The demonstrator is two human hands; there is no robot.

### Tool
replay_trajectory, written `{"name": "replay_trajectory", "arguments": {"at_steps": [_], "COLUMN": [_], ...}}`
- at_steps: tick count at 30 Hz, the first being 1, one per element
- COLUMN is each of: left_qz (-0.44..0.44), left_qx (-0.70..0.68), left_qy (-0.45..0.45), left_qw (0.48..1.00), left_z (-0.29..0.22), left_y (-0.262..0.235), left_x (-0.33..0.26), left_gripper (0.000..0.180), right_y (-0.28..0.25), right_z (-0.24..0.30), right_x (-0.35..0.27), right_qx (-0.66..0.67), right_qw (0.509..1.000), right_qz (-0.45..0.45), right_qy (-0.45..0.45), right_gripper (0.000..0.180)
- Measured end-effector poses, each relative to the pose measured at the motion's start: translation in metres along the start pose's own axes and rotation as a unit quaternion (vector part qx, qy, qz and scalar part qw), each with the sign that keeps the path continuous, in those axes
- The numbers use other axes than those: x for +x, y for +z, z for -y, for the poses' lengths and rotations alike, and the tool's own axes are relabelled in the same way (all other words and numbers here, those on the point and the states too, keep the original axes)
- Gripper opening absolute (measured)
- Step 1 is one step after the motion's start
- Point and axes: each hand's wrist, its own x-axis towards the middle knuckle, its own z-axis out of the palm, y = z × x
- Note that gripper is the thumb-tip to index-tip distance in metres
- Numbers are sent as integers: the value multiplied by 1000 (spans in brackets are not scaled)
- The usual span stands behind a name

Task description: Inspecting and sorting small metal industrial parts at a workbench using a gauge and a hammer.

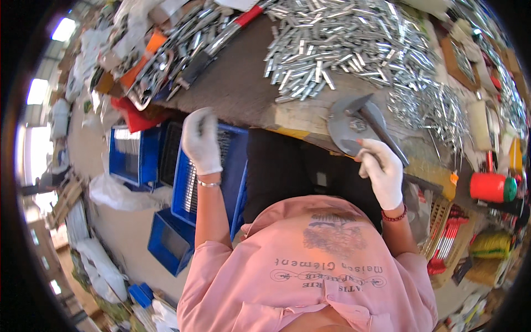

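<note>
My left hand [201, 138], in a white glove, hangs over a blue plastic crate [235, 160] that holds rows of thin metal pieces; its fingers are curled, and whether it holds a piece I cannot tell. My right hand [383, 169], also gloved, grips the dark handle of a hammer [371, 117]. The hammer's head rests over a round grey metal plate [343, 130] at the workbench edge. A large heap of shiny short metal tubes [343, 39] covers the bench beyond the plate.
More blue crates [133, 157] stand on the floor to the left, one [168, 243] nearer me. A tray of metal rods [182, 50] sits at the bench's left end. A red and green container [492, 187] and red-handled tools [448, 238] lie to the right.
</note>
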Motion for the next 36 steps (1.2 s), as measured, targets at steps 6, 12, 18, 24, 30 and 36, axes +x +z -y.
{"name": "replay_trajectory", "arguments": {"at_steps": [6, 12, 18, 24, 30, 36], "left_qz": [206, 217, 221, 321, 335, 315], "left_qx": [166, 101, 86, -35, -70, -87], "left_qy": [173, 170, 228, 318, 378, 343], "left_qw": [949, 956, 944, 891, 860, 881], "left_z": [-94, -90, -120, -135, -135, -134], "left_y": [80, 94, 42, 83, 110, 128], "left_x": [1, 14, 21, -19, -52, -60], "left_gripper": [19, 15, 22, 8, 11, 13], "right_y": [-4, -60, -140, -166, -85, -30], "right_z": [3, 22, 2, -24, 34, 24], "right_x": [-10, -21, 25, 21, 5, 9], "right_qx": [-144, -266, -573, -620, -400, -430], "right_qw": [978, 940, 769, 742, 892, 880], "right_qz": [6, -136, -274, -249, -126, -35], "right_qy": [-149, -168, -75, -56, -170, -202], "right_gripper": [23, 19, 11, 4, 13, 11]}}
